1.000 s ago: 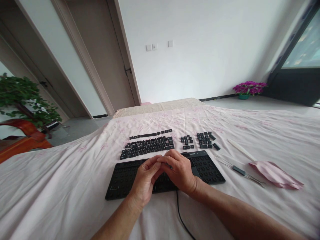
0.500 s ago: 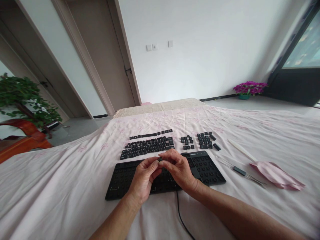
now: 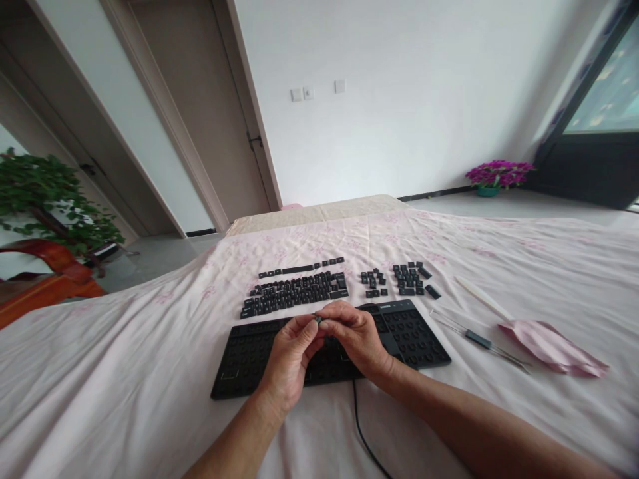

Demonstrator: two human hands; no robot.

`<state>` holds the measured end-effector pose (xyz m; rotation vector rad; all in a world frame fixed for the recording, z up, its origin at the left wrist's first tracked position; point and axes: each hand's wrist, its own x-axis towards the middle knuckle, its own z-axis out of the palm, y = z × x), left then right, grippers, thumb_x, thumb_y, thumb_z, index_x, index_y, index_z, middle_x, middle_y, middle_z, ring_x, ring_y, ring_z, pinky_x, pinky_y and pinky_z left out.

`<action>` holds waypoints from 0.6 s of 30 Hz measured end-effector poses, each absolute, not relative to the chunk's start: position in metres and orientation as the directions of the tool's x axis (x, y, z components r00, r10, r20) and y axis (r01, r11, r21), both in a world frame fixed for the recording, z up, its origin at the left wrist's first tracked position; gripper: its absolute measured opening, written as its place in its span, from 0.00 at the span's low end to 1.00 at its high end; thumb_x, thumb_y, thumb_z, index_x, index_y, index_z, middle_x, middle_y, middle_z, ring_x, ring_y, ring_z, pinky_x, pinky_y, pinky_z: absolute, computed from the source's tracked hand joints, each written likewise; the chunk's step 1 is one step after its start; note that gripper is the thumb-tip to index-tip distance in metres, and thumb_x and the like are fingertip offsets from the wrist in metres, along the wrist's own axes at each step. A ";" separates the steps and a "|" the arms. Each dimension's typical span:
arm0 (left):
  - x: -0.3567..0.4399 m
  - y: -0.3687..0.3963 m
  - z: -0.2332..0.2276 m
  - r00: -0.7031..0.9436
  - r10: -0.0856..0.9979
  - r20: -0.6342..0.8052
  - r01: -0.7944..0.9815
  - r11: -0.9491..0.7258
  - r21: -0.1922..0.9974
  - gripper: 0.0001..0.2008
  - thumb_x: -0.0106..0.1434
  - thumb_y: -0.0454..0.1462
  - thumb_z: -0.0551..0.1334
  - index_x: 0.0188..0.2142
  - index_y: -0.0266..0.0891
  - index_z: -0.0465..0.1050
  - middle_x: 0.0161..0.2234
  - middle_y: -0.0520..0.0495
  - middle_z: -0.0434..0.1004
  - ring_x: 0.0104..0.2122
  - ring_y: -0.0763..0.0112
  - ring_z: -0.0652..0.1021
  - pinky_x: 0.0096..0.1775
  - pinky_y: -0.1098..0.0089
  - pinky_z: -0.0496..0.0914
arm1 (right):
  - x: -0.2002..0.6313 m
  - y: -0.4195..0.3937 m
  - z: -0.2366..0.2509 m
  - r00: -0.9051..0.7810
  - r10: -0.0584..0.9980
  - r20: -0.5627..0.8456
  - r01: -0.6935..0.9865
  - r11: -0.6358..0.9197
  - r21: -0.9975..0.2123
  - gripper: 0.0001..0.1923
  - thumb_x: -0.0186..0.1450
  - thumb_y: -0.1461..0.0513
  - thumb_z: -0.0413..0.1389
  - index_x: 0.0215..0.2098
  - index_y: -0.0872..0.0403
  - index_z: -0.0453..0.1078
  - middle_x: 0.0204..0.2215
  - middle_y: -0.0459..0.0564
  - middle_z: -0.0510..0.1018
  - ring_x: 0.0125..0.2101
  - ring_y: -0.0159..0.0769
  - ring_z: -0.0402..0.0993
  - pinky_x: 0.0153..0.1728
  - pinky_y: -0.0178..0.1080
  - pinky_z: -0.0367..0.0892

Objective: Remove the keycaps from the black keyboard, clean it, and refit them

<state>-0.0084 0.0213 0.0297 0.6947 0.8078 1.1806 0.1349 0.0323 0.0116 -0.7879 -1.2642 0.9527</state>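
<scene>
A small dark keycap is pinched between the fingertips of my left hand and my right hand. Both hands are closed and meet above the middle of a black keyboard, partly hiding it. The keyboard has been stripped of its caps, and bare key sockets show at its left and right ends. Behind it, loose black keycaps lie in rows, with a long space bar at the back. Smaller groups of keycaps and number-pad keycaps sit farther right.
To the right lie a wire keycap puller with a dark handle and a white stick beside a folded pink cloth. A cable runs toward me from the keyboard. Everything rests on a wrinkled pale pink sheet.
My hands stay together over the keyboard, the fingers shifting only slightly around the keycap. The camera view has moved a little; the things on the sheet lie as before.
</scene>
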 end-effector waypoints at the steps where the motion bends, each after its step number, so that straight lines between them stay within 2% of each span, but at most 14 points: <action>1: -0.008 0.021 0.030 0.175 0.969 -0.174 -0.521 0.241 0.818 0.14 0.49 0.38 0.74 0.34 0.36 0.76 0.34 0.50 0.79 0.32 0.77 0.77 0.35 0.77 0.72 | 0.135 0.032 0.012 0.045 0.903 0.427 -0.137 0.429 -0.893 0.07 0.57 0.58 0.65 0.35 0.49 0.80 0.32 0.48 0.77 0.35 0.36 0.74 0.39 0.39 0.72; 5: -0.007 0.022 0.029 0.167 0.971 -0.169 -0.538 0.233 0.810 0.17 0.46 0.38 0.75 0.34 0.37 0.75 0.34 0.50 0.78 0.31 0.76 0.77 0.33 0.78 0.71 | 0.135 0.032 0.012 0.048 0.877 0.478 -0.097 0.480 -0.872 0.07 0.58 0.56 0.64 0.36 0.47 0.80 0.32 0.47 0.74 0.36 0.35 0.72 0.38 0.39 0.71; 8: -0.007 0.023 0.028 0.166 0.972 -0.166 -0.558 0.232 0.797 0.16 0.46 0.37 0.75 0.34 0.38 0.75 0.33 0.52 0.78 0.31 0.77 0.77 0.33 0.78 0.70 | 0.136 0.032 0.013 0.032 0.858 0.512 -0.047 0.513 -0.857 0.08 0.60 0.57 0.62 0.39 0.45 0.80 0.32 0.47 0.73 0.36 0.34 0.71 0.39 0.38 0.69; 14: -0.009 0.025 0.029 0.186 0.971 -0.149 -0.527 0.226 0.819 0.16 0.50 0.38 0.73 0.40 0.40 0.78 0.40 0.51 0.79 0.33 0.79 0.76 0.35 0.80 0.70 | 0.135 0.029 0.013 -0.013 0.837 0.547 0.025 0.547 -0.837 0.11 0.65 0.59 0.57 0.45 0.44 0.78 0.31 0.47 0.72 0.35 0.32 0.70 0.38 0.37 0.69; 18: -0.009 0.024 0.031 0.194 0.967 -0.165 -0.517 0.243 0.821 0.17 0.50 0.38 0.73 0.40 0.40 0.79 0.41 0.50 0.80 0.34 0.79 0.77 0.35 0.80 0.70 | 0.135 0.028 0.014 -0.009 0.835 0.550 0.041 0.550 -0.834 0.13 0.65 0.60 0.57 0.47 0.45 0.76 0.33 0.47 0.73 0.35 0.32 0.71 0.39 0.37 0.69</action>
